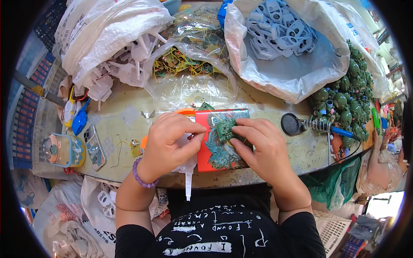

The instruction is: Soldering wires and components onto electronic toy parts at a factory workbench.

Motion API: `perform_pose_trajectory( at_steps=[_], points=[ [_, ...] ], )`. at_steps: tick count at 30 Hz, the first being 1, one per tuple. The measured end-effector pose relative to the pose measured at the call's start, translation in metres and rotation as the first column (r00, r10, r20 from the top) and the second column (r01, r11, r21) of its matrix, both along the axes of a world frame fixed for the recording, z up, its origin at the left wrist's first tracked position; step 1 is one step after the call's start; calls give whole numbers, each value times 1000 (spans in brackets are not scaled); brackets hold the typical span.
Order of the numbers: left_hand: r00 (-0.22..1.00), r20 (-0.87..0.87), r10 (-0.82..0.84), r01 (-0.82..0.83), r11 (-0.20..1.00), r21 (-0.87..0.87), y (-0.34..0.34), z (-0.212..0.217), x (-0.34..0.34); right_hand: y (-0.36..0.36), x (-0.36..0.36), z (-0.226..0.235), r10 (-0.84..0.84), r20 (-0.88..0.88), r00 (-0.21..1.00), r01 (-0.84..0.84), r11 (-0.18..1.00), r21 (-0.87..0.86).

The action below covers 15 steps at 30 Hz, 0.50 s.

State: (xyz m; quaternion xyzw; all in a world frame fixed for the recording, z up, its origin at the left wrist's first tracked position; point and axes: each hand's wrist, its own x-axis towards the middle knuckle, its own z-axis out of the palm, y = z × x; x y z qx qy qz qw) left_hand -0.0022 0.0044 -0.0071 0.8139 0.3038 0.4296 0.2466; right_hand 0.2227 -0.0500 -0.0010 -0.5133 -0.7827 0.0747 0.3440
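While the left hand [170, 142] pinches a white plastic part [187, 172] at the near tabletop [129, 120] edge, the right hand [258, 146] presses its grip onto a small green circuit board [225, 127] — lying on a red box [217, 148]. Beyond — bags of wired boards [189, 60] and grey parts [279, 30].

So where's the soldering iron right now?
In the head view the soldering iron rests in its coil stand on the right of the table, beyond the right hand and beside the pile of green parts.
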Motion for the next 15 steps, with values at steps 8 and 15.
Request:
perform_pose_trajectory(
  at_steps=[8, 15],
  points=[
    [999, -30, 11, -11, 1000, -5, -3, 1, 3, 10, -12, 5, 92, -103, 990, -75, 984, 165],
    [998, -53, 33, -34, 999, -19, -4, -2, 3, 18, -26, 4, 136, -170, 976, -114, 985, 130]
  ],
)
